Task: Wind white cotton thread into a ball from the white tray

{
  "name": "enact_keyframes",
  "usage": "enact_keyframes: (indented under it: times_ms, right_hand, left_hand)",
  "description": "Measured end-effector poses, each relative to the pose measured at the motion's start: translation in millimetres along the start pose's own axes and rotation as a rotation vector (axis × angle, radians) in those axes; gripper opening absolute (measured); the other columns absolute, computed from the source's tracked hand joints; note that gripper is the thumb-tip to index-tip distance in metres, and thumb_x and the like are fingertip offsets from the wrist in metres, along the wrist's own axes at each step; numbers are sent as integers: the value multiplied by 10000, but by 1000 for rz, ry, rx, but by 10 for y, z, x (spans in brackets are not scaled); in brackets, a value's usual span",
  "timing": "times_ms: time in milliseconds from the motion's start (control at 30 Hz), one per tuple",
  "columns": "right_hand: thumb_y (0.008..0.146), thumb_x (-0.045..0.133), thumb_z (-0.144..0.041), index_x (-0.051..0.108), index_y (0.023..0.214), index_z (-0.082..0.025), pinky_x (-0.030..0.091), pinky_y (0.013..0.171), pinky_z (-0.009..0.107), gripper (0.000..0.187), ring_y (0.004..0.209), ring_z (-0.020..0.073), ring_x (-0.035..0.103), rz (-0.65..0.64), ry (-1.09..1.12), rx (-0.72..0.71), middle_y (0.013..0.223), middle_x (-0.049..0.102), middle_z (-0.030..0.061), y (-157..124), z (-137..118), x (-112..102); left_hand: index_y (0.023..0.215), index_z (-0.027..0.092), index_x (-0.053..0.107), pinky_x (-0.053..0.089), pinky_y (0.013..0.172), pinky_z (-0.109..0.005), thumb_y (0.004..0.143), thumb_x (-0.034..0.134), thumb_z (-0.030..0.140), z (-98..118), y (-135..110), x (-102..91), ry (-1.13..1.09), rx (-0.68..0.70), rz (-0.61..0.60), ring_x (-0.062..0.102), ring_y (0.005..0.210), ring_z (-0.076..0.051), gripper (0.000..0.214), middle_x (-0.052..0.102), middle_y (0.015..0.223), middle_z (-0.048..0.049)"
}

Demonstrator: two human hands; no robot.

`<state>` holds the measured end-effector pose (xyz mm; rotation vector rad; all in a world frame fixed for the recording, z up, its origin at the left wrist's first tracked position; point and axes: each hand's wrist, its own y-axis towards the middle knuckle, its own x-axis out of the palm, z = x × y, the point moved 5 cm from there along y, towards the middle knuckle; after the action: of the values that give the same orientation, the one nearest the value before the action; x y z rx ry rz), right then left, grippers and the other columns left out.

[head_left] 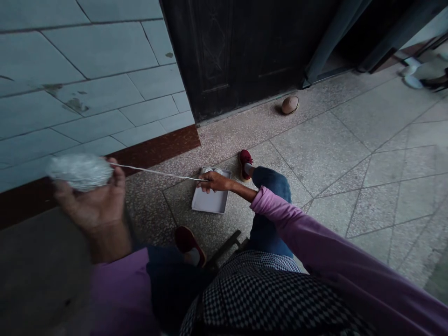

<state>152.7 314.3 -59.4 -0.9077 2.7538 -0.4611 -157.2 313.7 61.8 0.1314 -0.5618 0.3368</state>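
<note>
My left hand (93, 203) is raised at the left and holds a ball of white thread (80, 171), its fingers curled against the ball's right side. A taut white strand (157, 172) runs from the ball to my right hand (214, 181). That hand pinches the strand between its fingers, above a shallow white cardboard box lid (210, 200) on the floor. A bunch of white material (212, 170) lies in the lid, partly hidden by my right hand.
My knees in blue jeans and red shoes (245, 164) stand around the lid, with a checked cloth (259, 294) over my lap. A round brown object (290, 105) lies by a dark door (238, 51). A tiled wall (91, 79) rises at left. Another person's foot (413, 73) shows at top right.
</note>
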Motion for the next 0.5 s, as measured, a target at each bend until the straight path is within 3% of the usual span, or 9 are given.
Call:
enact_keyframes:
  times_ms: [67,133,200,267,367,500]
  right_hand:
    - [1194,731,-98,748,998,-152,424,542,148,204,629,101,631,-7,40,-14,764,716,-35,-19,2,-60]
    - [1186,817,-223,754,1001,-160,370,519,154,205,570,90,512,-24,127,-41,711,646,-63,-44,-17,-122]
    - [1167,904,-380,761,1007,-165,305,507,166,303,541,83,390,-16,231,-92,663,555,-89,-74,-65,-215]
    - [1149,938,-490,740,991,-184,251,502,181,398,533,83,300,71,331,-156,630,463,-108,-114,-129,-368]
    - [1156,922,-525,697,967,-215,220,510,192,428,551,91,214,267,433,-223,632,360,-123,-195,-198,-623]
    - [1246,800,-514,673,975,-225,238,524,199,416,560,102,184,378,304,-245,653,295,-131,-248,-208,-760]
  left_hand:
    - [1425,309,722,588,1381,-303,1010,978,791,257,46,-184,42,11,70,669,1764,-177,685,872,1562,51]
    - [1411,323,677,570,1404,-328,1054,965,707,459,75,-431,74,9,138,604,1841,-147,598,843,1641,66]
    - [1403,335,647,521,1435,-286,950,1033,643,589,107,-698,104,-7,137,605,1842,-107,670,830,1654,85]
    - [1367,348,639,450,1480,-259,862,1050,602,700,142,-999,138,58,172,586,1856,-83,699,806,1697,113]
    - [1238,361,593,486,1477,-305,739,1021,584,767,176,-1461,155,121,363,565,1882,-111,694,777,1791,85]
    - [1270,372,539,495,1487,-265,554,1023,702,774,225,-1739,199,139,420,509,1935,-171,925,579,2041,-3]
